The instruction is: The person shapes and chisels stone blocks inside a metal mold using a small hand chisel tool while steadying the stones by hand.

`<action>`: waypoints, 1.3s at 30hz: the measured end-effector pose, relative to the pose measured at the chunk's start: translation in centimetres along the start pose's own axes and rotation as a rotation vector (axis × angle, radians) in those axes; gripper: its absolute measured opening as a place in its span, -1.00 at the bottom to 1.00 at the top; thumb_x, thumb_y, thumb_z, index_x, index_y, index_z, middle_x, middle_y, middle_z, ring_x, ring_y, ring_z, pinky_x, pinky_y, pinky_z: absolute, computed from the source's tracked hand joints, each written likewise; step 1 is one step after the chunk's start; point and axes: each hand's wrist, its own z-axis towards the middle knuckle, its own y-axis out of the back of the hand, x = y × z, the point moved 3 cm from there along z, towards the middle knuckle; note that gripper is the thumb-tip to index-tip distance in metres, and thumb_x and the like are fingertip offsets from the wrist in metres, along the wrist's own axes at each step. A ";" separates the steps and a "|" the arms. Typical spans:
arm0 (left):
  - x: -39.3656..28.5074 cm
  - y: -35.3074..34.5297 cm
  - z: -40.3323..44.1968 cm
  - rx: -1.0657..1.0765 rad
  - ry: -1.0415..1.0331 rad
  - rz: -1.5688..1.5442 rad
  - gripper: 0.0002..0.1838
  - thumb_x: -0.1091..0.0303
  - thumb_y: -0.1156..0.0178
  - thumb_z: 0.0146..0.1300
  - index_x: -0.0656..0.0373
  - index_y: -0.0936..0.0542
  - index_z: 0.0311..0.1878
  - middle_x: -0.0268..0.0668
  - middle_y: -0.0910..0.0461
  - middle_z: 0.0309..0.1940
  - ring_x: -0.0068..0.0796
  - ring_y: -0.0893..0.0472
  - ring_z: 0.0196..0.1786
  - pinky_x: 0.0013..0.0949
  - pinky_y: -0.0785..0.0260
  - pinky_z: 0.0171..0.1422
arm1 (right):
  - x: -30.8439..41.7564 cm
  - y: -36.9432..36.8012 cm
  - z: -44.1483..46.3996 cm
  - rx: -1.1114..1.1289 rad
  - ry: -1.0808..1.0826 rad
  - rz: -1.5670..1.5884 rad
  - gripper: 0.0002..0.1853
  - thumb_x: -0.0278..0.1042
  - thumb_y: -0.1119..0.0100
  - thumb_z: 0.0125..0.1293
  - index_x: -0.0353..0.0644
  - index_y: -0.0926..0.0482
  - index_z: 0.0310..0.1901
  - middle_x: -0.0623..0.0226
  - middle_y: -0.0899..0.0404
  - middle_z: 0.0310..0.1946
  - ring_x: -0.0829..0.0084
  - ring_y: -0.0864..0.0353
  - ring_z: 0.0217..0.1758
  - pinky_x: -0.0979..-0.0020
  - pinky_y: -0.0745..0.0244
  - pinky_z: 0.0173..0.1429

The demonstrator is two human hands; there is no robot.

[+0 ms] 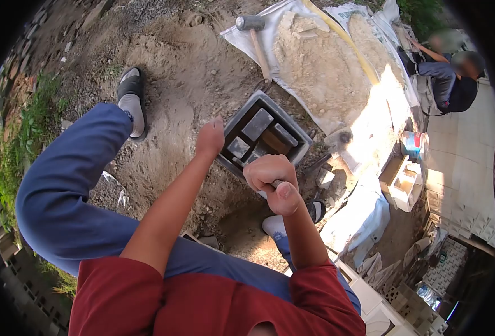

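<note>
A dark grey rectangular tub [302, 136] sits on the dirt in front of me, with several grey blocks [257, 124] and a brown piece [274, 141] inside. My left hand [210, 137] is closed at the tub's left rim and seems to grip it; its fingertips are partly hidden. Over the tub's near corner, my right hand [275, 182] makes a fist around a thin handle [277, 183]. Only the handle's end shows, and the rest is hidden by the hand, so I cannot tell the tool's kind.
A mallet [251, 23] with a wooden handle lies beyond the tub, on a white sheet [284, 84] bearing a sandy heap [320, 61]. To the right are a paint bucket [415, 145], a cardboard box [402, 182] and stacked pale blocks [471, 215]. Another person [449, 78] sits at the upper right.
</note>
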 end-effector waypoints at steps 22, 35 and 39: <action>-0.4 0.2 -0.3 -0.034 0.071 0.030 -0.34 -0.10 0.20 0.52 0.32 -0.69 -0.20 0.24 -0.65 -0.18 0.33 -0.61 -0.04 0.18 -0.41 0.13 | -1.4 -0.1 -0.9 -0.165 0.035 -0.036 -0.46 -0.01 0.14 0.36 -0.17 -0.06 -0.67 0.33 -0.06 -0.76 0.36 -0.06 -0.73 0.30 0.10 -0.57; 2.6 -1.0 0.1 -0.236 0.121 -0.949 -0.22 -0.15 0.41 0.62 0.25 -0.65 -0.34 -0.18 -0.74 -0.34 -0.31 -0.70 -0.20 -0.16 -0.46 0.13 | -4.3 -0.6 -0.2 -0.239 0.014 -0.093 -0.50 -0.02 0.18 0.30 -0.19 -0.04 -0.66 0.33 -0.03 -0.74 0.34 0.00 -0.73 0.29 0.12 -0.55; 3.0 -1.0 0.6 -0.214 0.118 -1.028 -0.24 -0.15 0.43 0.62 0.25 -0.63 -0.28 -0.16 -0.74 -0.30 -0.28 -0.69 -0.14 -0.20 -0.42 0.20 | -2.6 -1.1 0.9 -0.263 0.006 -0.063 -0.40 0.06 0.15 0.40 -0.18 -0.01 -0.68 0.35 -0.05 -0.75 0.44 -0.02 -0.68 0.34 0.10 -0.51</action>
